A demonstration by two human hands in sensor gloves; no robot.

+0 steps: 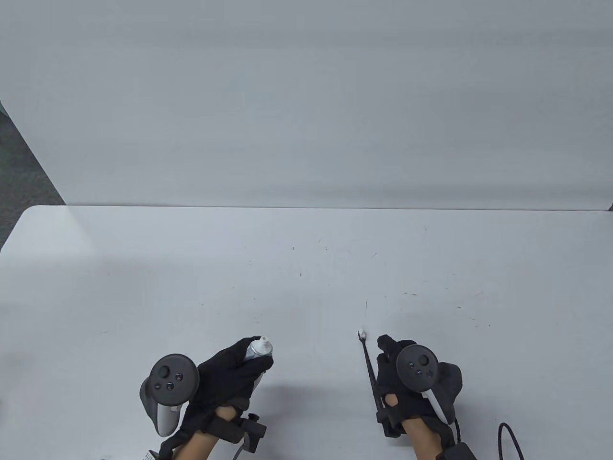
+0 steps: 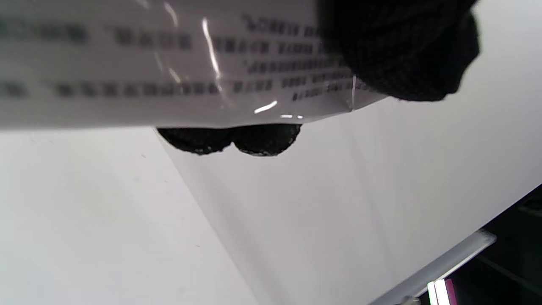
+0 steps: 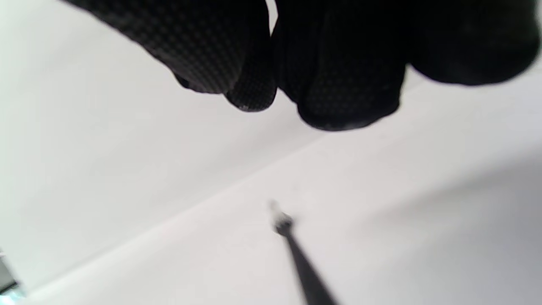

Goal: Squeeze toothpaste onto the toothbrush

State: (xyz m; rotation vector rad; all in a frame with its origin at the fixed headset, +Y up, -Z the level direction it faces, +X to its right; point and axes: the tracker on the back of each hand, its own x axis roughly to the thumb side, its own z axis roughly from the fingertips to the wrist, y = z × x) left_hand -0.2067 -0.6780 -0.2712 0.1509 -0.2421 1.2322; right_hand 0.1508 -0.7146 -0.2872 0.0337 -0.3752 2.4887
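Black gloves both hands, low at table view's near edge, trackers on backs. L hand wrapped round tube, fingers clenched on body; only nozzle end + short silver neck poking out top of fist, rest hidden by glove. Cap state hard to call, white tip visible, no more. Tube off the table, held up, nozzle tilted up and right, toward brush side.

L wrist view: tube fills top, white w/ blurred print, unreadable; fingertips peeking under lower edge, thumb or finger mass at top right over tube. Tube ends cut off by frame.

R hand gripping brush by lower handle; thin black handle running up along left side of hand, white head at top, clear of the fingers. Handle bottom lost behind wrist strap. Bristles too small to make out; paste on head, can't tell.

R wrist view: fingers dark, blurred, curled across top; brush out of focus, handle cut off at bottom edge, pale head at upper end.

Tube nozzle and brush head well apart, not touching. Cable at bottom right, partly cut off.
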